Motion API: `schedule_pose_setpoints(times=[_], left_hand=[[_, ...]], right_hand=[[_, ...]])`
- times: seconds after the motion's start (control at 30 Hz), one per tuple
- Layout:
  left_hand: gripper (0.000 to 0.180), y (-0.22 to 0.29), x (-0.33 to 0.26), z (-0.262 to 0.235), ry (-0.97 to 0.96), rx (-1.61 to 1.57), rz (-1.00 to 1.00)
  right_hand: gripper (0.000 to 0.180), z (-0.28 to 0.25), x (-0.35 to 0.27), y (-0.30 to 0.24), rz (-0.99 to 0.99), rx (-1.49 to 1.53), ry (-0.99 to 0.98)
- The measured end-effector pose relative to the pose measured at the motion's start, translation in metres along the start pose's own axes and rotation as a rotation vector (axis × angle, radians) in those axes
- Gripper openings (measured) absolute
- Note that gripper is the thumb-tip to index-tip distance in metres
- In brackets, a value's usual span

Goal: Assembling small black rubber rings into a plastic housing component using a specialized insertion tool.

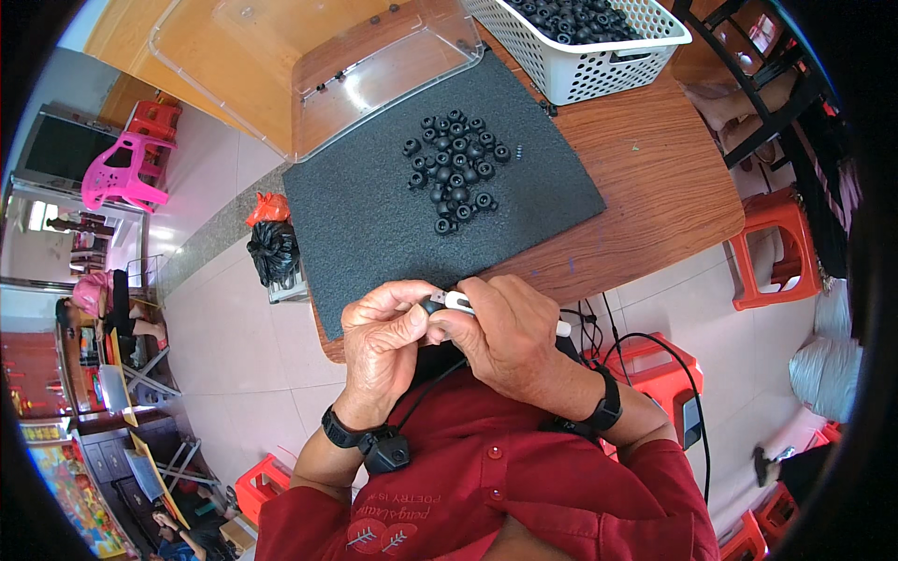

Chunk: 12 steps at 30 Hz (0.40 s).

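Just past the near edge of the table, my two hands meet. Between its thumb and fingers, my left hand pinches a small black round part. A slim white-handled tool is gripped in my right hand, its front end against or right beside that part; the exact contact is hidden by my fingers. Beyond my hands, a loose heap of similar black round parts with holes lies on a dark grey mat.
A clear plastic bin lies at the mat's far left. At the far right stands a white perforated basket full of black parts. Black cables hang right of my arm, near a red stool. Black and orange bags sit left.
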<state>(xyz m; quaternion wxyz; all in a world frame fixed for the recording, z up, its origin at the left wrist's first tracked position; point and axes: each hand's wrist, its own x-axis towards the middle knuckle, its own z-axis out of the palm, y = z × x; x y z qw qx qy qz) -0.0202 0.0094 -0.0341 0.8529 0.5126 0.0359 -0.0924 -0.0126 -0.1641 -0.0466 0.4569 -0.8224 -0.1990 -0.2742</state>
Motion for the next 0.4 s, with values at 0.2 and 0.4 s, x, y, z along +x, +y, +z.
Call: schedule_pose_setpoints(times=[0.2,0.4], left_hand=[[0.031,0.001,0.001,0.001,0.001,0.01,-0.024],[0.029,0.009,0.015,0.007,0.015,0.101,-0.042]], right_hand=[[0.031,-0.001,-0.001,-0.004,-0.007,-0.015,-0.049],[0.028,0.002,-0.003,0.009,-0.012,0.012,-0.059]])
